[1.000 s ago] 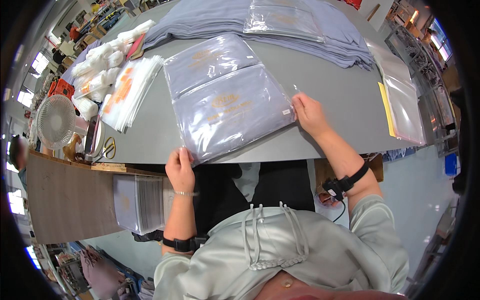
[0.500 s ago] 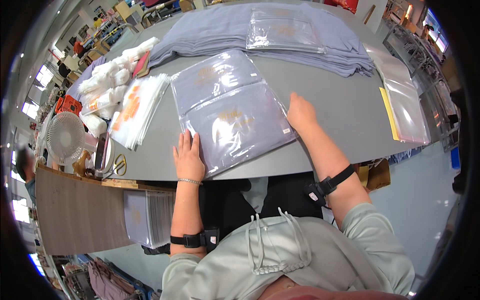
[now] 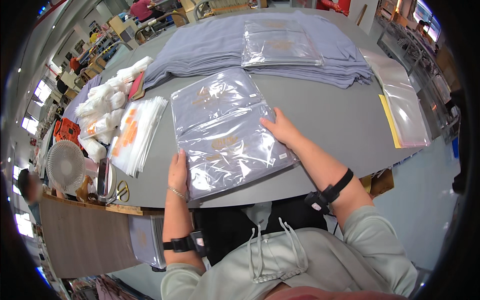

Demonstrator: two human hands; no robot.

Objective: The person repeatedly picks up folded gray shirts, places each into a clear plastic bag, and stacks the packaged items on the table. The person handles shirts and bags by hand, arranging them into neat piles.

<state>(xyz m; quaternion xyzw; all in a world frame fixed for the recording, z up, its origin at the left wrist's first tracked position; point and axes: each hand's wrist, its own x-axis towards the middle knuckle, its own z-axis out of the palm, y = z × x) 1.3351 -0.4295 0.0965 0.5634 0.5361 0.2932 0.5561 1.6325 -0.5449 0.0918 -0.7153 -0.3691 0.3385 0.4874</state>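
Here, from the far left, I see a small white fan (image 3: pixel 65 165) and a pair of scissors (image 3: pixel 122 190) sitting by the near edge of the grey table (image 3: pixel 330 117). Next to them lies a fanned stack of empty clear bags (image 3: pixel 136 134), with white bundles (image 3: pixel 107 107) behind it.

My left hand (image 3: pixel 178 172) lies flat, fingers open, on the left edge of the bagged grey garment (image 3: pixel 232 155), pressing rather than gripping. That packet sits at the near edge of the table, right in front of me, its near corner close to the rim. A second bagged garment (image 3: pixel 215 97) touches it on the far side. My right hand (image 3: pixel 282 129) rests palm down on the packet's right top corner, also open and holding nothing.

To do this well, I judge both palms should keep even pressure and sweep outward, so the plastic lies smooth and the packet does not slide off the near edge.

Farther back is a pile of folded grey cloth (image 3: pixel 210 47) with another bagged piece (image 3: pixel 280 42) on top. To the right, bare table gives free room before a stack of clear and yellow sleeves (image 3: pixel 402 112) at the right rim.
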